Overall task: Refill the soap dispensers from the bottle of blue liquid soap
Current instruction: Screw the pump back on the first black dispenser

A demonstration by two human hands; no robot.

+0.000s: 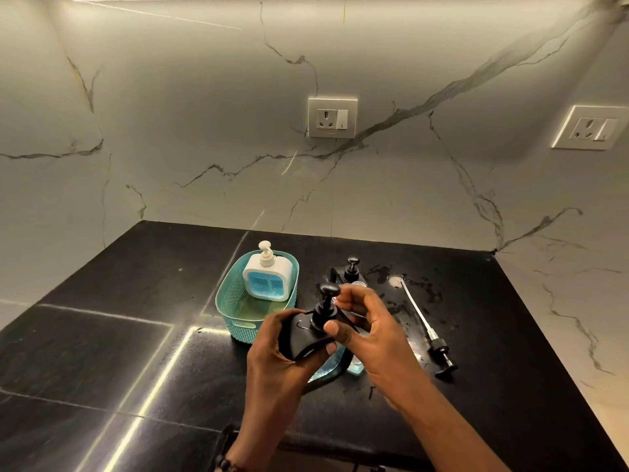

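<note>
Head view: black counter (102,352) carries a teal basket (235,301) at ten o'clock of the hands. Left hand (275,349) grips the dispenser (306,338); right hand (367,321) pinches its pump (325,308). A tilt could spill soap.

No readable text anywhere. White dispenser (268,278) in the teal basket (227,301): blue front panel, no legible label. Black dispensers (352,270) and loose pump (439,352) on the worktop (136,301): no markings visible. Wall sockets (332,117): small dark mark under the middle one, too small to read. No brands, numbers or signs.
</note>
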